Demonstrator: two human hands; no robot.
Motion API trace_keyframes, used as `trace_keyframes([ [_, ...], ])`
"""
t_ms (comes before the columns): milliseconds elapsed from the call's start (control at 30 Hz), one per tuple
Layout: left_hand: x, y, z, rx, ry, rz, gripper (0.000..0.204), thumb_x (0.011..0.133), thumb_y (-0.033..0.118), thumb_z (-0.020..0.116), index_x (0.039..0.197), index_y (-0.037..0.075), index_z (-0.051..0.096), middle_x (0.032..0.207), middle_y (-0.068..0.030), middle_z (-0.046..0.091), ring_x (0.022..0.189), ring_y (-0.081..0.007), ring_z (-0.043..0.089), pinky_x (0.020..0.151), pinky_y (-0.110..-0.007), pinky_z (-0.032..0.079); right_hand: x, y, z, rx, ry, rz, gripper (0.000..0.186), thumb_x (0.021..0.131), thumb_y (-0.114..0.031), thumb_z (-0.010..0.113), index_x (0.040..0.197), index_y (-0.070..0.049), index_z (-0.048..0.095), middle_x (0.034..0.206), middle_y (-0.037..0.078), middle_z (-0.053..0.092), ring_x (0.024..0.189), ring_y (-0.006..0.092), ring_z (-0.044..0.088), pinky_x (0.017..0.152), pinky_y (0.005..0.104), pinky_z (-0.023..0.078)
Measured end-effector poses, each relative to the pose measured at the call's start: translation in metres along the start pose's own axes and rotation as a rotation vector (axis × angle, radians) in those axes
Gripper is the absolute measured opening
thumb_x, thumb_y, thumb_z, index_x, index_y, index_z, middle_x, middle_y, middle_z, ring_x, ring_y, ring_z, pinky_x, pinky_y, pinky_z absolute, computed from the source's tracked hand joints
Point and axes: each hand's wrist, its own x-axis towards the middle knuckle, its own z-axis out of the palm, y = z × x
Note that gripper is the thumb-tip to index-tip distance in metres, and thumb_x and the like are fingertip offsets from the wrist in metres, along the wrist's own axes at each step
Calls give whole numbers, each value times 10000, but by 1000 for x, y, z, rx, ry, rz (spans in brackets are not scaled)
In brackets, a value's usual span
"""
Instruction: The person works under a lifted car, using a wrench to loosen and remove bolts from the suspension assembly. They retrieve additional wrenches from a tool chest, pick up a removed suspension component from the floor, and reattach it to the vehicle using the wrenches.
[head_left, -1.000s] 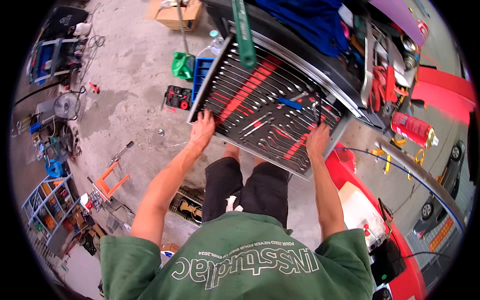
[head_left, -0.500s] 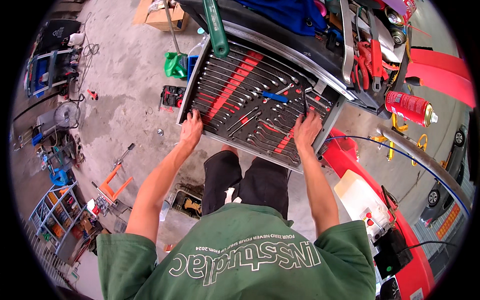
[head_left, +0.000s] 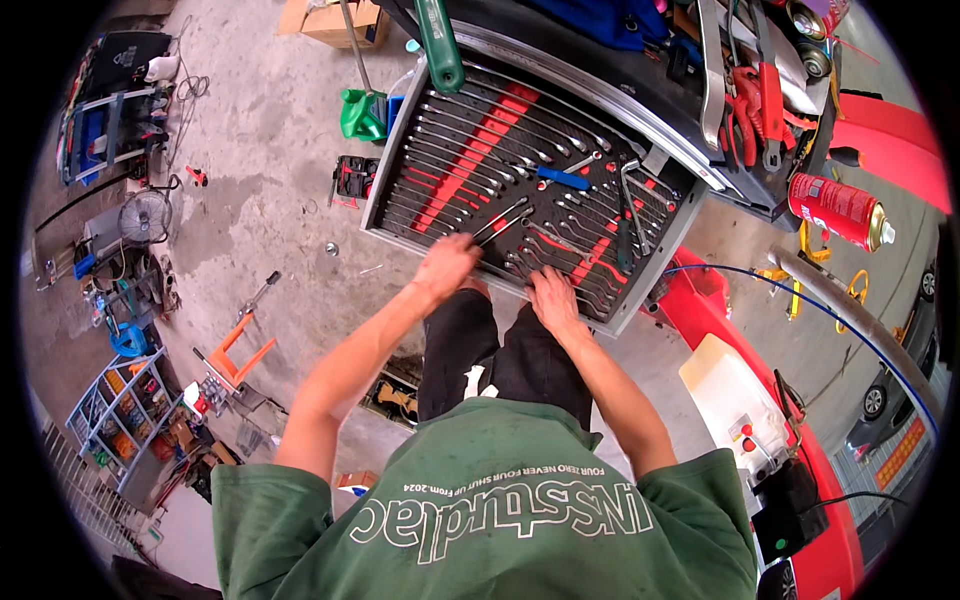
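Note:
A pulled-out tool drawer (head_left: 372, 208) holds rows of wrenches (head_left: 462, 150) in a black liner with red strips. My left hand (head_left: 450, 262) is over its front edge, close to the near end of a long thin wrench (head_left: 503, 219); its fingertips are blurred, and I cannot tell whether they grip anything. Farther right, my right hand (head_left: 553, 298) rests at the front edge with fingers apart, near several small wrenches. A blue-handled tool (head_left: 563, 178) lies across the middle. Toward the right side lies a tool with a dark handle (head_left: 625, 245) and a silver head.
A green-handled tool (head_left: 440, 45) juts over the drawer's back left corner. Red-handled pliers (head_left: 745, 115) and a red spray can (head_left: 838, 210) sit at the upper right. On the left floor are an orange-framed tool (head_left: 238, 350) and a fan (head_left: 146, 217).
My left hand has moved right from the drawer's left front corner. My right hand has moved left and nearer, leaving the dark-handled tool uncovered. The view has shifted slightly.

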Motion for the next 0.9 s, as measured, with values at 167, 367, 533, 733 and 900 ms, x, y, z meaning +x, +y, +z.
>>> trace_keyframes([
  [167,23,31,36,217,-125,30,316,664,74,687,975,90,640,1024,-90,607,1019,-247,563,866,-330,446,2,0,-1,16,-23,10,156,773,-105,658,901,-37,599,927,163,546,909,359,568,789,456,478],
  [367,20,16,28,205,-206,108,259,675,85,690,928,60,644,1011,-115,616,975,-258,594,854,-358,484,0,-15,-26,239,234,352,138,860,-146,610,896,-12,612,873,157,610,778,311,613,694,408,492],
  [533,-5,-10,1,-411,-83,-2,249,791,119,676,1007,2,643,942,-136,654,876,-230,642,715,-364,518,3,-58,-57,450,306,527,223,910,-212,600,936,10,617,786,132,634,710,219,633,664,347,498],
  [733,-10,20,-1,-1999,123,-508,258,920,160,619,1122,1,612,944,-33,648,800,-108,604,701,-278,505,77,-100,-17,605,121,204,272,933,-220,579,1074,9,626,885,139,663,824,177,634,733,313,489],
  [900,-2,-25,15,-1619,293,-583,283,899,93,605,1164,-6,591,997,-89,671,847,-187,651,766,-329,524,140,-117,-9,304,156,-23,230,932,-176,535,1035,12,619,921,185,634,826,378,629,698,430,502],
])
